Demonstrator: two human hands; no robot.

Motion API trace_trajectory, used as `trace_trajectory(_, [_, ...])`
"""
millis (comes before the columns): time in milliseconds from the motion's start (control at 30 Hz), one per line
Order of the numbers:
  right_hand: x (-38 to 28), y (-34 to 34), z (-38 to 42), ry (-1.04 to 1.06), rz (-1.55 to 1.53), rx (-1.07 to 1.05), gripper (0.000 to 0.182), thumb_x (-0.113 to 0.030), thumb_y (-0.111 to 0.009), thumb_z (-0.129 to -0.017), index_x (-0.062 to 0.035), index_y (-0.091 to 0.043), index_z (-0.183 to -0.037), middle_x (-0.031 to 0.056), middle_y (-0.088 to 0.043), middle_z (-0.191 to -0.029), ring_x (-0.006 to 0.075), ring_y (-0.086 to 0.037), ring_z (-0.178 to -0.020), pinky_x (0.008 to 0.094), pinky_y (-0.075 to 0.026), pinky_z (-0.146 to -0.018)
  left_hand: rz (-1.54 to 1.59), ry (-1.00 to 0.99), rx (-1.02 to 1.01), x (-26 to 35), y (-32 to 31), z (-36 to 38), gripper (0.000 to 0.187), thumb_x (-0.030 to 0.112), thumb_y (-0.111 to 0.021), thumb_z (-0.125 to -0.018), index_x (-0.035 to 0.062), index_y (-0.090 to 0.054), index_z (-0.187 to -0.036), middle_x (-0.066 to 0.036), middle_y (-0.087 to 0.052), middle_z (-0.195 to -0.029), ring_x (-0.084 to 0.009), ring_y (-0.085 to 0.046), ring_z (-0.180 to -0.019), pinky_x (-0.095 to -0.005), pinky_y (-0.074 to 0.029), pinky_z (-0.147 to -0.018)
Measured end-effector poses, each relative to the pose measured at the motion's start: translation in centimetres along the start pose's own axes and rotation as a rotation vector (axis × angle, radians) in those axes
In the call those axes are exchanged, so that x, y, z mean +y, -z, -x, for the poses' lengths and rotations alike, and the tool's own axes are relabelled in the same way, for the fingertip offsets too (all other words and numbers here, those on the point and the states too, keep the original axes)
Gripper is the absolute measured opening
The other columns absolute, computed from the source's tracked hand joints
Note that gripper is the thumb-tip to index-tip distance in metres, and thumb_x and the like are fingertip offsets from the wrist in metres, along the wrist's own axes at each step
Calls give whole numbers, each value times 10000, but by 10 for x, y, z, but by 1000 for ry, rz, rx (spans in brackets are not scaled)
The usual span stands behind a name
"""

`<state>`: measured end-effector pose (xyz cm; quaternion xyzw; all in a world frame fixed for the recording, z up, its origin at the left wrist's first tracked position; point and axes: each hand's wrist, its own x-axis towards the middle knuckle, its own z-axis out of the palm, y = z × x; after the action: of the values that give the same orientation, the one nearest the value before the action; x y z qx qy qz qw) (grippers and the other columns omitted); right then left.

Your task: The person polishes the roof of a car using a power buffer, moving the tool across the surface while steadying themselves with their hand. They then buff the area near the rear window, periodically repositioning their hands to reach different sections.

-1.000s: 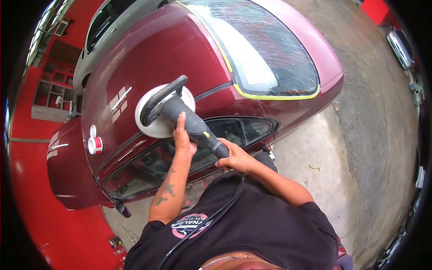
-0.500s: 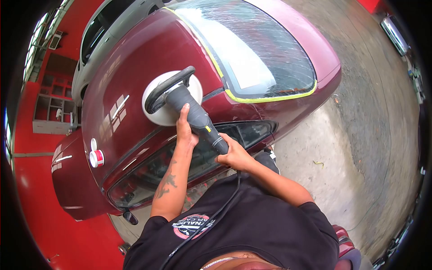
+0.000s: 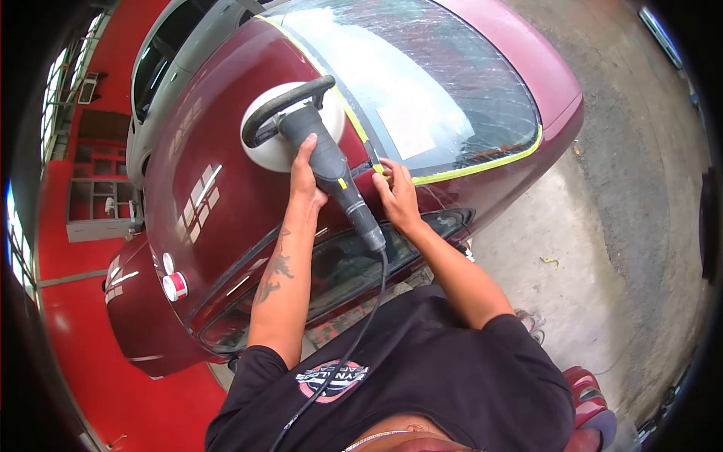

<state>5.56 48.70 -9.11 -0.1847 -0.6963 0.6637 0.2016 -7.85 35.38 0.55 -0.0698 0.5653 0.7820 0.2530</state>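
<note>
My left hand (image 3: 306, 177) is closed around the body of a black car polisher (image 3: 324, 154) with a loop handle. Its wide white pad (image 3: 260, 151) rests on the dark red car roof (image 3: 215, 128). My right hand (image 3: 398, 197) is off the polisher, at the corner of the car's glass. There its bent fingertips touch the yellow-green masking tape (image 3: 474, 169) that edges the glass (image 3: 482, 98). Whether they pinch the tape or press it is hard to see. The polisher's black cord (image 3: 374, 301) runs down over my shirt.
A white tub with a red label (image 3: 175, 286) stands on the roof, its lid (image 3: 168, 263) beside it. A light-coloured car (image 3: 167, 83) is parked beyond. Grey shelving (image 3: 98, 230) lines the red wall. A scrap of tape (image 3: 550, 262) lies on the concrete floor.
My right hand has let go of the polisher's rear end and moved up to the taped corner of the glass. The left hand keeps its hold. The view has shifted slightly.
</note>
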Motion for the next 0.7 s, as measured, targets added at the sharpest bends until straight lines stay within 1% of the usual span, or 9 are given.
trace_trajectory(67, [29, -17, -21, 148, 298, 60, 359, -299, -681, -988, -118, -616, -1290, 131, -617, -1090, 318, -605, -1048, 465, -450, -886, -21, 10, 6, 12, -6, -17, 550, 527, -704, -911, 16, -606, -1092, -147, -673, -865, -289, -713, -736, -423, -618, -665])
trace_trajectory(167, [34, -33, -30, 177, 588, 114, 331, -317, -679, -973, -176, -611, -1265, 90, -607, -1104, 307, -583, -1074, 460, -412, -884, -66, -10, 38, 28, -6, -50, 565, 537, -708, -901, 11, -603, -1081, -153, -668, -853, -308, -716, -735, -435, -620, -656])
trace_trajectory(267, [37, -37, -31, 185, 582, 181, 329, -333, -673, -970, -190, -610, -1259, 76, -607, -1110, 299, -587, -1058, 450, -408, -873, -69, 9, 29, 45, -2, -82, 574, 536, -708, -899, 1, -601, -1077, -157, -663, -839, -320, -715, -734, -452, -618, -644])
trace_trajectory(333, [38, -35, -30, 187, 585, 161, 348, -322, -685, -959, -176, -606, -1264, 77, -602, -1111, 302, -586, -1049, 458, -410, -856, -64, -3, 59, 55, 3, -109, 594, 544, -712, -889, -8, -600, -1078, -160, -661, -838, -336, -713, -735, -474, -616, -647])
trace_trajectory(500, [35, -36, -29, 206, 609, 155, 379, -310, -709, -939, -169, -604, -1274, 79, -598, -1111, 301, -590, -1028, 461, -416, -835, -78, -17, 71, 89, 16, -169, 619, 554, -727, -871, -11, -597, -1088, -165, -660, -868, -342, -711, -778, -483, -619, -699])
trace_trajectory(700, [33, -34, -29, 208, 629, 129, 421, -306, -736, -907, -165, -599, -1280, 86, -592, -1111, 309, -588, -992, 467, -416, -820, -93, 3, 98, 130, 31, -239, 668, 558, -748, -844, -20, -575, -1130, -180, -652, -896, -355, -703, -798, -494, -621, -728])
